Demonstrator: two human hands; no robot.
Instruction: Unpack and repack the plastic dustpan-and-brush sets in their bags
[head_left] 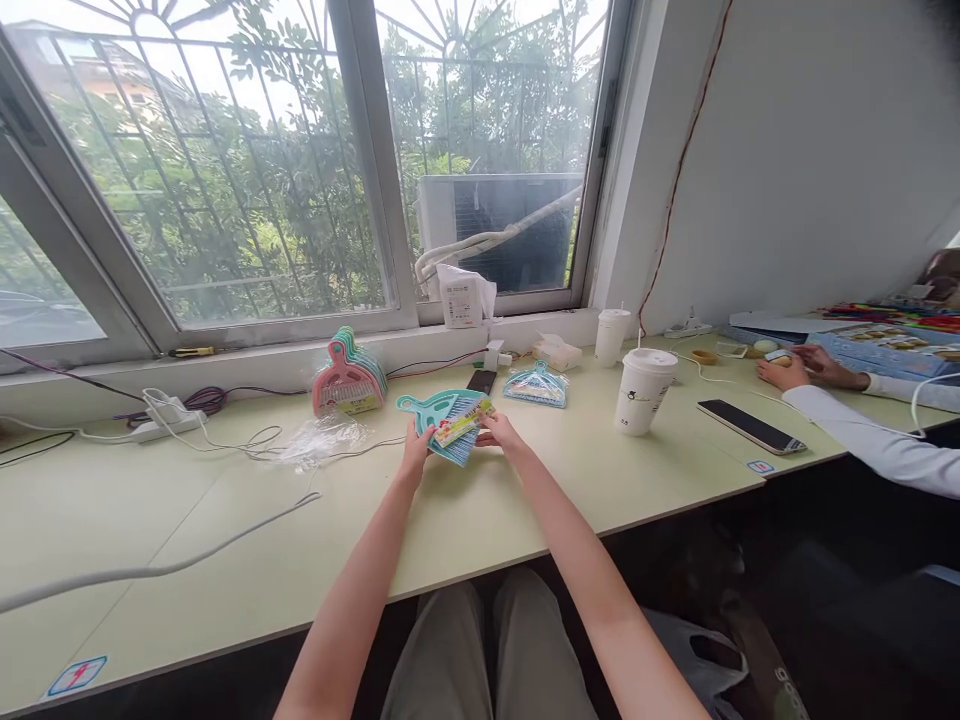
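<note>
The pale green tabletop (247,570) spreads beneath both my forearms. On it, beyond my left hand (417,446) and off to its left, stands a row of dustpan sets (347,375), pink in front and green behind, handle loops up. Nearer me, just above the tabletop, is the teal mini dustpan-and-brush set (435,408), held between my two hands. Its long axis runs crosswise rather than away from me: the loop end points left and slightly away, the broad end lies to the right, and the bristles fan down toward me. My left hand is the nearer to the loop, grasping the lower left edge with the thumb in front; its other fingers are mostly hidden. My right hand (501,432) grasps the opposite side, by the broad end; how tightly, I cannot tell. Another teal set, in clear wrap (536,385), lies flat beyond my right hand. Crumpled clear film (319,443) lies left of my left hand. Smallest is the yellow-and-white label card (461,422), slanting across the bristles, its upper right end at my right fingers.
</note>
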